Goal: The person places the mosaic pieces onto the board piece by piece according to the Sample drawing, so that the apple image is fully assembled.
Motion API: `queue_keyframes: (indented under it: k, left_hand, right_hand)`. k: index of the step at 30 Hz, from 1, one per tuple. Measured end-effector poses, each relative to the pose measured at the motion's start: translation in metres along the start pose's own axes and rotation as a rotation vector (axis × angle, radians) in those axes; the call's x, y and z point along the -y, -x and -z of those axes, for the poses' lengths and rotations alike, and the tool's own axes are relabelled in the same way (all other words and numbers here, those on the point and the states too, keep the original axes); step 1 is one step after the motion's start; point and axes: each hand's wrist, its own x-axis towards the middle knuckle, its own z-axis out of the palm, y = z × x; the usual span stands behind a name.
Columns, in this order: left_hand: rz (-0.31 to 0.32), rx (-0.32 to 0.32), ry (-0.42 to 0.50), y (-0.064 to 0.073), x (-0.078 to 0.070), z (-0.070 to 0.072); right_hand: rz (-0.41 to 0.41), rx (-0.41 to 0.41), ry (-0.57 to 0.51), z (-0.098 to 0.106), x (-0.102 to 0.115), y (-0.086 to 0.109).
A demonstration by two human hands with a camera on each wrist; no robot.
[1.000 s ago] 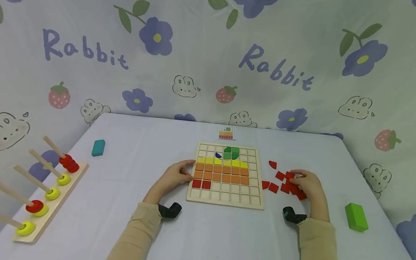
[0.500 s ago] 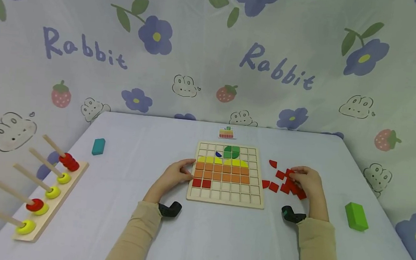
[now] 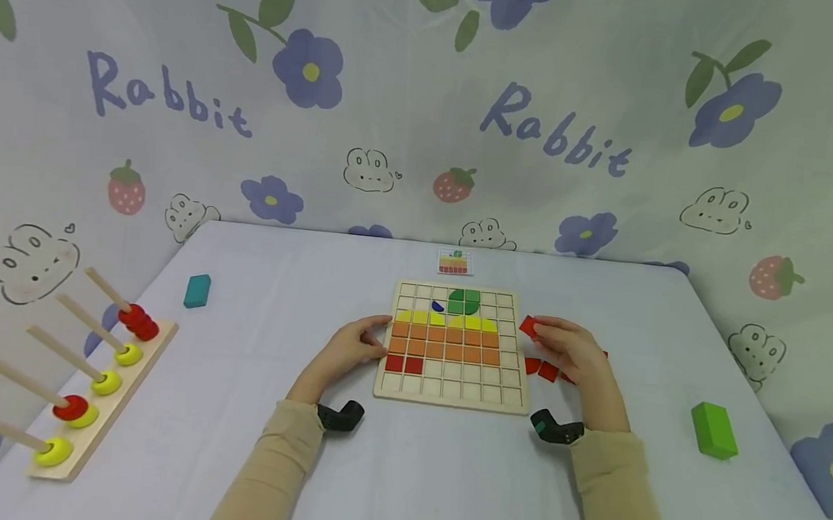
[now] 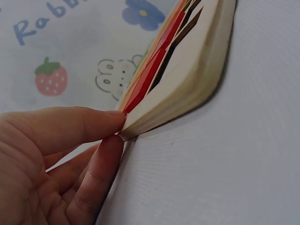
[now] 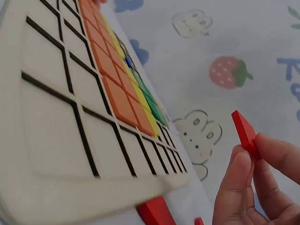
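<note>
My right hand (image 3: 572,352) pinches a red square tile (image 3: 528,326) between thumb and finger, just right of the wooden grid board (image 3: 450,402). The right wrist view shows this red tile (image 5: 244,133) raised and tilted at the fingertips. My left hand (image 3: 344,352) rests thumb and finger against the board's left edge, the fingertips apart along it. In the left wrist view the fingers touch the pale board rim (image 4: 197,79). Set in the board are two red tiles (image 3: 404,364), orange rows (image 3: 444,343), yellow pieces (image 3: 437,320), green pieces (image 3: 463,301) and a blue piece (image 3: 438,306).
Loose red tiles (image 3: 548,371) lie right of the board, partly hidden by my right hand. A small pattern card (image 3: 455,263) lies behind it. A peg stacker (image 3: 104,406) with rings stands left, a teal block (image 3: 197,291) behind it. A green block (image 3: 714,431) sits far right.
My right hand has moved left from the loose red pile toward the board and now holds a red tile up. The left hand and the board have stayed put.
</note>
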Motion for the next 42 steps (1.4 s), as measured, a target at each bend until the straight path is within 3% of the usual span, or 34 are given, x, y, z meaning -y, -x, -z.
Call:
queue_keyframes:
  k: [4, 9, 14, 17, 22, 32, 38, 42]
  left_hand:
    - [-0.008, 0.0, 0.0, -0.001, 0.001, 0.001]
    - [-0.01, 0.004, 0.007, -0.001, 0.0, 0.002]
    - [-0.009, 0.007, 0.015, -0.001, 0.0, 0.002]
    - [-0.014, 0.012, 0.02, -0.001, 0.0, 0.001]
    - [-0.017, 0.018, 0.052, -0.003, 0.003, -0.001]
    - [-0.007, 0.019, 0.068, -0.002, 0.004, -0.002]
    - [-0.002, 0.018, 0.064, -0.003, 0.006, -0.002]
    - [-0.007, 0.015, 0.048, -0.002, 0.005, -0.001]
  right_hand:
    - [-0.021, 0.045, 0.093, -0.029, -0.009, -0.005]
    - [-0.025, 0.037, 0.361, -0.071, -0.029, -0.007]
    - [0.037, 0.013, 0.589, -0.1, -0.049, -0.006]
    - [0.121, -0.01, 0.714, -0.109, -0.055, -0.004]
    - [0.229, -0.034, 0.876, -0.116, -0.06, -0.004]
    - [0.269, -0.007, 1.021, -0.118, -0.064, -0.005]
    - [0.239, -0.027, 0.981, -0.114, -0.056, -0.002]
    - [0.231, -0.09, 0.974, -0.094, -0.039, -0.003]
